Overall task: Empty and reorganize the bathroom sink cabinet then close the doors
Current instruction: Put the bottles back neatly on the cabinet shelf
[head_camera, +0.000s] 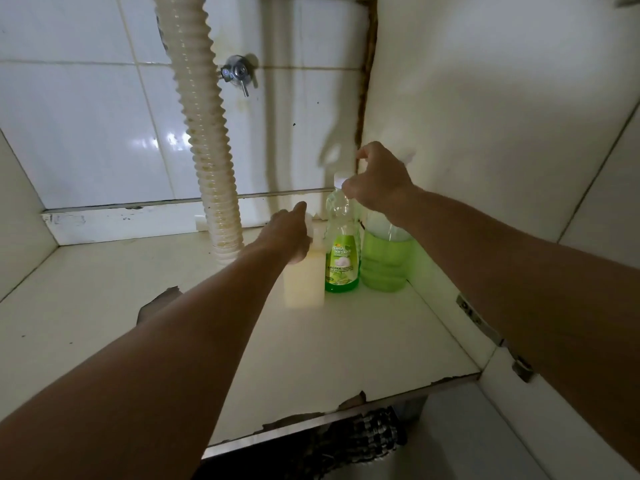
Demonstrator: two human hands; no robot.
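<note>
— How far along does the cabinet look?

— Fairly far, by the look of it. Three containers stand in a tight row at centre right of the frame, against the side wall: a pale yellow bottle (pixel 304 282), a green labelled bottle (pixel 341 251) and a big jug of green liquid (pixel 386 261). The rest of the cabinet floor (pixel 104 306) shows nothing but the drain hose (pixel 207 133).

— And the hands?

— The left hand (pixel 289 233) curls over the top of the pale bottle, grasping it. The right hand (pixel 375 181) is closed around the jug's top, just above the green bottle's white cap (pixel 341 178).

— What remains?

— Probably settling these in place; the doors are out of view, so closing them seems still to come.
</note>
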